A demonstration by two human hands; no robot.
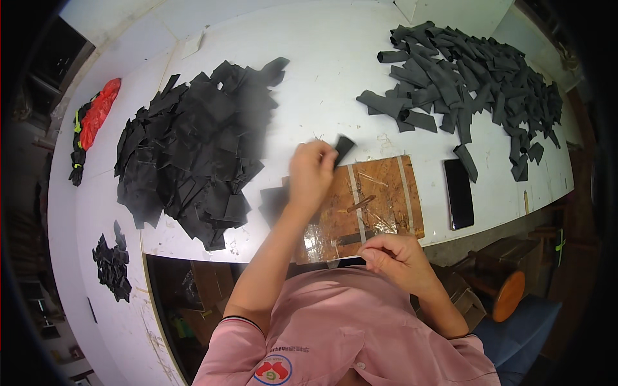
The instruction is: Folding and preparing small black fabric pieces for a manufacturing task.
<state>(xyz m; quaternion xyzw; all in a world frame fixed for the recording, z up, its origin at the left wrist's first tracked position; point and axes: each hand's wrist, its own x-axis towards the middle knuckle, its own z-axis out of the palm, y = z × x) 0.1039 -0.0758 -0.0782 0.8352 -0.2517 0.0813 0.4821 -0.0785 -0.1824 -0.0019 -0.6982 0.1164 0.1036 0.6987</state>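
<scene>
Black, flat, cloth-like pieces [193,148] heap left of the brown, tape-banded wooden board [384,183]; good handling likely calls for a light pinch, leaving each uncreased. Both hands are apart: the right hand [400,258] curls by the board's near edge, its grip unclear; the left hand [311,170] pinches a small, matte black strip [346,147], straight-edged, at the far edge.

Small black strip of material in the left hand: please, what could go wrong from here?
The left hand might let the small black strip slip, since only one end appears pinched. The flat black rectangular phone lies close to the front edge of the white table, so an arm might knock it off.
</scene>
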